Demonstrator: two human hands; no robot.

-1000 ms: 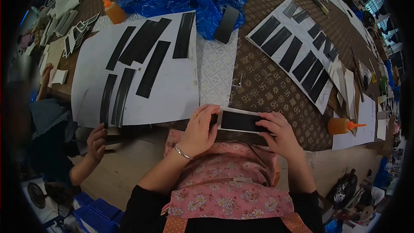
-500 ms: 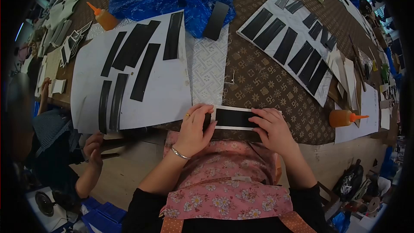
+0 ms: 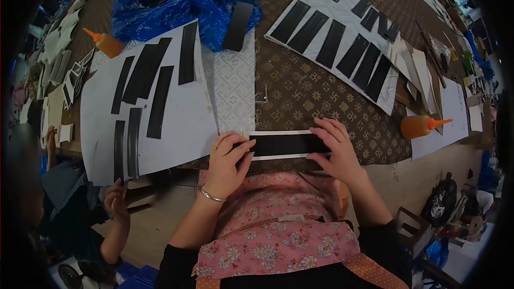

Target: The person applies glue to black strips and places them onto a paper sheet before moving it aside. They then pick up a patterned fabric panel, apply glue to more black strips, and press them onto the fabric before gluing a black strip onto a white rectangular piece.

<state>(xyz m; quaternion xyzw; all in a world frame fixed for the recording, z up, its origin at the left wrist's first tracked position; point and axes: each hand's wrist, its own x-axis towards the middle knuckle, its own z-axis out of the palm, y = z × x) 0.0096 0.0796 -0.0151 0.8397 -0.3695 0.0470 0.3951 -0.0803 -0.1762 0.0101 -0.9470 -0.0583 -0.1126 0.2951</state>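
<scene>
A black strip [image 3: 284, 145] lies on a longer white strip, whose pale edges [image 3: 284, 157] show above and below it. Both lie at the table's near edge in front of me. My left hand [image 3: 229, 161] is closed on the left end, with thumb and fingers at the strip; a ring and a bracelet are on this hand and wrist. At the other end, my right hand [image 3: 336, 149] has its fingers at the far edge and its thumb at the near edge. Its fingertips partly cover that end of the black strip.
On the left, a white board [image 3: 184, 112] bears several black strips. A silvery board [image 3: 316, 48] with more black pieces lies at far right. Glue bottles [image 3: 110, 46] [image 3: 416, 127] flank them. A blue plastic bag [image 3: 155, 13] is at the back. Another person's hand [image 3: 116, 202] is at left.
The view has shifted, so the boards appear further left. My hands are further apart along the strip, and more of the black strip shows between them.
</scene>
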